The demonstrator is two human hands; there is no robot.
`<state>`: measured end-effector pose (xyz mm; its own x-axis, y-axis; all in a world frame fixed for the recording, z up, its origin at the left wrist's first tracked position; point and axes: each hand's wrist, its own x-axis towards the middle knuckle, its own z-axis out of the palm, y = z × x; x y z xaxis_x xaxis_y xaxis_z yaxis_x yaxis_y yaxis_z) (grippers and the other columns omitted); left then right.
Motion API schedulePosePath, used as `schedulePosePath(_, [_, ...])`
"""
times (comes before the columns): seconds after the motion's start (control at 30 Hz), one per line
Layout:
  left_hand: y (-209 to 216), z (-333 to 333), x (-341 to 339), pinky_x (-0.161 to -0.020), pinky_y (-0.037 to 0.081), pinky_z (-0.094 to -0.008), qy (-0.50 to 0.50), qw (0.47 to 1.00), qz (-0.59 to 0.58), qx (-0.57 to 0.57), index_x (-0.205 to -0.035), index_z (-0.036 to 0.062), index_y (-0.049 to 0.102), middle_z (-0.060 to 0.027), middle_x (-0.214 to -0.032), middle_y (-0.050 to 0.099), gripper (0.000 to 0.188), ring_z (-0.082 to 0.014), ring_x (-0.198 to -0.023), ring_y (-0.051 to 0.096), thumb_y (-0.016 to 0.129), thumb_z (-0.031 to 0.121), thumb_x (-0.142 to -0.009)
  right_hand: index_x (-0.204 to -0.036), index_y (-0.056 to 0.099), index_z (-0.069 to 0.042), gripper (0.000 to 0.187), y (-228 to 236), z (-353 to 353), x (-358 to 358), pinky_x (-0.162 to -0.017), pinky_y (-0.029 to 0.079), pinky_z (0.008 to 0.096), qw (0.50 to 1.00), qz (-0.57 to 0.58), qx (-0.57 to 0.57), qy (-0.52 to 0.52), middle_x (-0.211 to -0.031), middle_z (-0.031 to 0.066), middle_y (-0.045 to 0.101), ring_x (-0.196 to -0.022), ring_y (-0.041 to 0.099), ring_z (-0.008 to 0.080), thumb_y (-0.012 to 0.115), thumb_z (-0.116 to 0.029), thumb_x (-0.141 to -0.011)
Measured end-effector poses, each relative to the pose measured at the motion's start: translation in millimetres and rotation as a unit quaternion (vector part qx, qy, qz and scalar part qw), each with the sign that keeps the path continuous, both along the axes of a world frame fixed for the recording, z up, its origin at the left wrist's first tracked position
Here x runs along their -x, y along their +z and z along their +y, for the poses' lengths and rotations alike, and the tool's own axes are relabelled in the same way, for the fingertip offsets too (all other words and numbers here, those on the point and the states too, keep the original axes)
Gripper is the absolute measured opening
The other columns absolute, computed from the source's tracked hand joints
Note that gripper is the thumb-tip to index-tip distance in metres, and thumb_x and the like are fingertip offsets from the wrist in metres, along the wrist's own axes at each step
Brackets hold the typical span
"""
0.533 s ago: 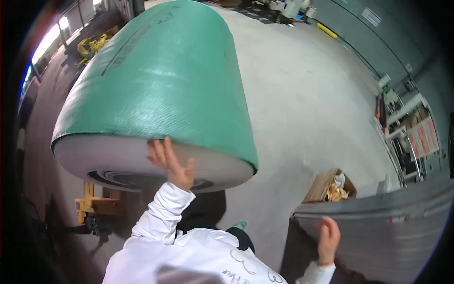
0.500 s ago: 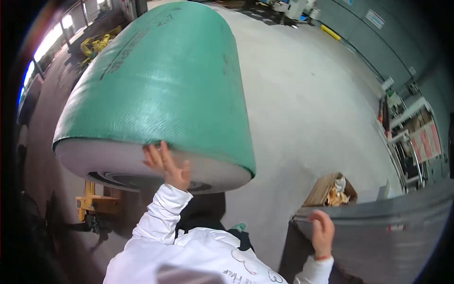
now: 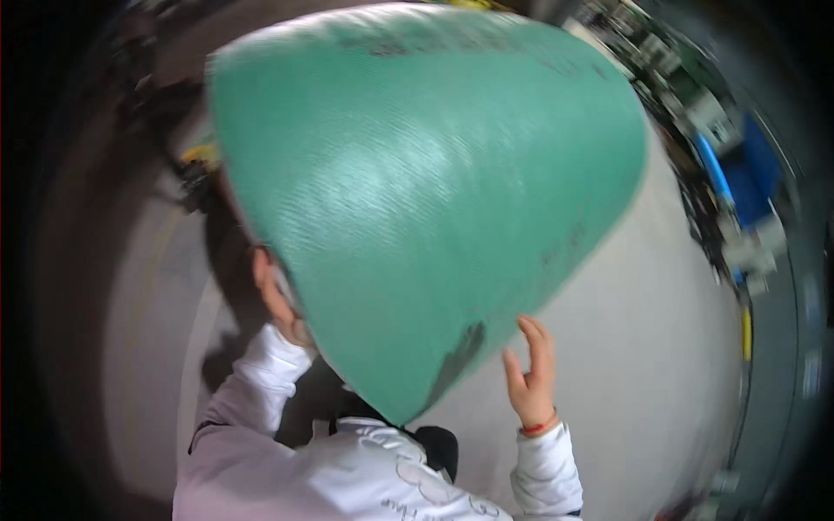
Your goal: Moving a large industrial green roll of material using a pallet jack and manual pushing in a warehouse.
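Note:
A very large roll wrapped in green woven plastic (image 3: 417, 182) fills the upper middle of the view, standing on the pale floor. My left hand (image 3: 276, 300) is pressed flat against its left lower side, partly hidden behind the wrap. My right hand (image 3: 532, 373) is raised beside the roll's lower right edge, fingers spread, holding nothing; a red band sits on that wrist. Both arms wear white sleeves. The picture is blurred by motion.
Pale concrete floor (image 3: 643, 347) spreads to the right. Blue and white equipment (image 3: 738, 182) stands along the right rim. A yellow object (image 3: 198, 156) shows at the left behind the roll. Dark shadow lies along the left side.
The view has swung sharply; the roll's grey end face is no longer visible. My right hand left the grey sheet at the lower right and now hovers by the roll.

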<state>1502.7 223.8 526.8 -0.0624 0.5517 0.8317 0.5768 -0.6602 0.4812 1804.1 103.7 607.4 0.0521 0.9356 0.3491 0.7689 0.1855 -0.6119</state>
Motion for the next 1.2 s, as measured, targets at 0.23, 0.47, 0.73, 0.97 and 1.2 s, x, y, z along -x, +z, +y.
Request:
schedulePosePath(0.23, [-63.1,-164.7,-22.0,-0.101,0.013,-0.0382,0.026,0.956,-0.002,0.291,-0.127,-0.0053,0.017,-0.0227,-0.132,0.017,0.058,-0.0348,-0.124,0.016,0.04,0.01,-0.076,-0.124,0.029,-0.002,0.06,-72.2,66.6,-102.2,-0.096,0.02,0.0432,0.993,-0.068,0.003,0.093,-0.13,0.0218,0.023,-0.118,0.024,0.0381,0.057,-0.013,-0.072])
schedulePosePath(0.47, [-126.9,-287.7,-144.0,-0.097,0.021,-0.038,0.145,0.865,-0.108,0.469,-0.124,-0.001,0.024,-0.0182,-0.125,0.03,0.068,-0.0325,-0.119,0.024,0.057,0.015,-0.066,-0.13,0.016,-0.004,0.074,-116.2,54.3,-171.9,-0.097,0.013,0.0498,0.977,-0.036,0.018,0.211,-0.134,0.0251,0.01,-0.122,0.012,0.0416,0.056,-0.029,-0.073])
schedulePosePath(0.73, [-118.4,-238.3,-178.3,-0.09,0.03,-0.036,0.314,0.824,-0.149,0.447,-0.119,-0.0003,0.031,-0.0139,-0.116,0.037,0.052,-0.0249,-0.11,0.032,0.045,0.033,-0.082,-0.13,0.007,0.003,0.072,-186.4,57.1,-192.5,-0.098,0.008,0.0511,0.99,-0.119,-0.052,0.053,-0.134,0.0264,0.007,-0.124,0.006,0.0414,0.045,-0.035,-0.081])
schedulePosePath(0.97, [-96.8,-170.8,-135.9,-0.08,0.037,-0.034,0.308,0.824,-0.235,0.414,-0.11,-0.0012,0.04,-0.0122,-0.103,0.047,0.041,-0.0223,-0.094,0.043,0.037,0.032,-0.085,-0.13,0.012,-0.002,0.071,-173.0,115.5,-154.2,-0.098,0.01,0.0488,0.988,-0.068,-0.126,0.05,-0.133,0.0255,0.009,-0.123,0.011,0.0403,0.041,-0.042,-0.08])
schedulePosePath(1.2, [44.7,52.0,-42.9,-0.068,0.042,-0.0335,0.109,0.823,-0.481,0.281,-0.095,-0.0001,0.05,-0.0099,-0.089,0.056,0.036,-0.0182,-0.077,0.053,0.03,0.029,-0.088,-0.127,0.022,0.002,0.068,-33.6,324.8,-29.9,-0.096,0.008,0.0522,0.969,-0.15,-0.155,0.12,-0.131,0.0257,0.019,-0.12,0.019,0.0409,0.036,-0.044,-0.08])
